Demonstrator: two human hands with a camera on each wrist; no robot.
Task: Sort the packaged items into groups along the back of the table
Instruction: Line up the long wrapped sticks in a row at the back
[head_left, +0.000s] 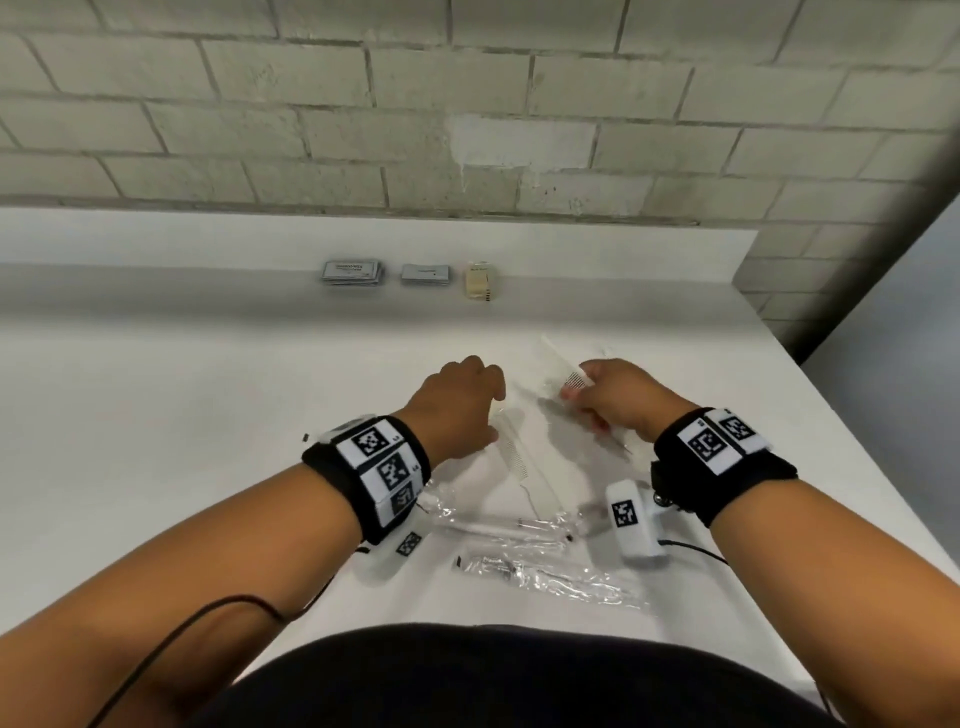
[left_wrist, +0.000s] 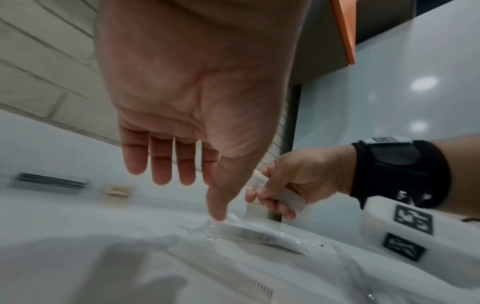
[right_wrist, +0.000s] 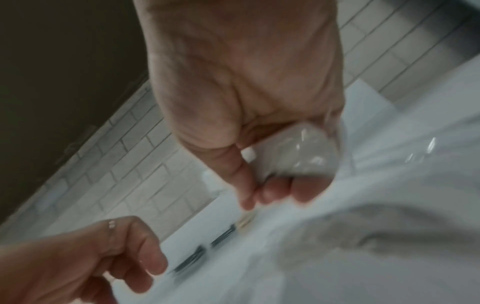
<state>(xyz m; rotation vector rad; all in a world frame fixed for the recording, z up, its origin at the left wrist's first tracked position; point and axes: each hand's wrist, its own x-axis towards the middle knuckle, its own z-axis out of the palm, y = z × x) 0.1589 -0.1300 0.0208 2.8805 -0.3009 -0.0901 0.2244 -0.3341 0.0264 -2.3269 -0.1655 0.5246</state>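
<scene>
My right hand (head_left: 608, 395) grips a white comb in a clear wrapper (head_left: 563, 364) just above the table; its fingers curl round the crinkled wrapper (right_wrist: 298, 152). My left hand (head_left: 462, 400) hovers palm down beside it, fingers straight, and its thumb tip touches a clear packet (left_wrist: 249, 232) lying on the table. Another wrapped comb (head_left: 511, 454) lies just below the left hand. Two clear packets (head_left: 498, 530) (head_left: 545, 574) lie near the front edge. At the back stand a stack of grey packets (head_left: 352, 272), a second grey packet group (head_left: 426, 274) and beige packets (head_left: 478, 280).
The white table (head_left: 156, 415) ends at a brick wall (head_left: 467, 130) at the back and drops off along its right edge (head_left: 857, 467). A raised ledge (head_left: 156, 234) runs along the wall. Cables trail from both wristbands near the front edge.
</scene>
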